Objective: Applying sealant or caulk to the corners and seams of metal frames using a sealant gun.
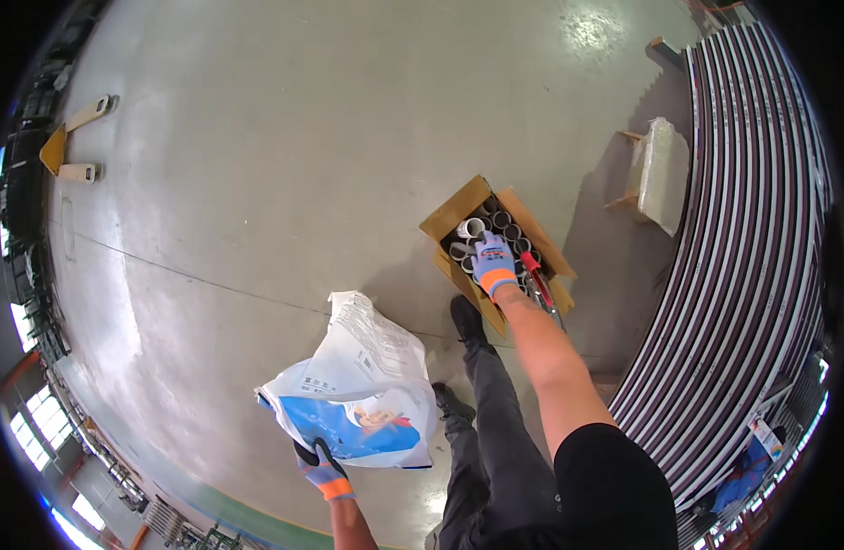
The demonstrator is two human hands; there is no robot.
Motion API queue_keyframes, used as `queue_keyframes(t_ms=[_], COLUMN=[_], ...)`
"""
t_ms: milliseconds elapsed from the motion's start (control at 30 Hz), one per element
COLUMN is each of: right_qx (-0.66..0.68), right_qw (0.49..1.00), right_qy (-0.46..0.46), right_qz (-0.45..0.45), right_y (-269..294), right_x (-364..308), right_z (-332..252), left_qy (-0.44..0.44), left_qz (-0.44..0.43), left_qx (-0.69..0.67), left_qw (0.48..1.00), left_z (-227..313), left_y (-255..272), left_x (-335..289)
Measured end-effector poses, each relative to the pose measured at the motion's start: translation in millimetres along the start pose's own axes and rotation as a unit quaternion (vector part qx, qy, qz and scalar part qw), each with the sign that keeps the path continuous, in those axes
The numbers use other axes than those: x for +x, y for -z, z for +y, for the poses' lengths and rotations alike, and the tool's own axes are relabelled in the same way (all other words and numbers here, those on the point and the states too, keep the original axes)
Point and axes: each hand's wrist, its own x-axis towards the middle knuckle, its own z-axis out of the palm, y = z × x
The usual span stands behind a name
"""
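Observation:
My left hand [325, 475], in a dark-fingered glove with an orange cuff, grips the near edge of a large white-and-blue plastic sack [380, 353]. The sack hangs crumpled in front of my left side. My right hand [492, 256], in a grey-blue glove with an orange cuff, reaches down into an open cardboard box [457, 207]. Its fingers curl down among several short round tubes [501, 220]; the fingertips and whatever they hold are hidden. Beside them stands a white tube [473, 226]. A red-and-metal tool [535, 269] lies at the box's right side.
A tall stack of long, pale-edged strips [733, 238] curves along the right. Before it stands a plastic-wrapped block [661, 174] with wooden parts. A yellow pallet jack with pale forks [53, 151] is at the far left. My feet [468, 321] are beside the box and sack.

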Motion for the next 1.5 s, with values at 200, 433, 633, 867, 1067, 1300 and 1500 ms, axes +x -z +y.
queue_keyframes(t_ms=[200,433,633,867,1067,1300,1500], right_qx=[0.03,0.089,0.359,0.665,0.672,0.687,0.656], right_qw=[0.997,0.989,0.875,0.644,0.631,0.575,0.586], right_qy=[-0.014,-0.094,-0.19,-0.263,-0.265,-0.329,-0.337], right_qz=[-0.076,0.074,0.263,0.272,0.283,0.298,0.336], right_y=[-11,15,64,66,60,47,24], right_x=[32,0,-97,-164,-185,-192,-184], right_z=[-6,-5,24,75,78,65,49], left_qy=[0.02,0.035,0.043,0.014,0.019,0.016,0.015], left_qz=[0.033,0.035,0.061,0.024,0.018,0.025,0.018], left_qx=[0.016,0.016,0.023,0.037,0.014,0.028,0.06], left_qw=[0.999,0.999,0.997,0.999,1.0,0.999,0.998], left_z=[-6,-4,-6,3,1,0,2], left_y=[0,4,4,9,11,12,13], left_x=[-5,-5,-2,-6,-4,-3,-3])
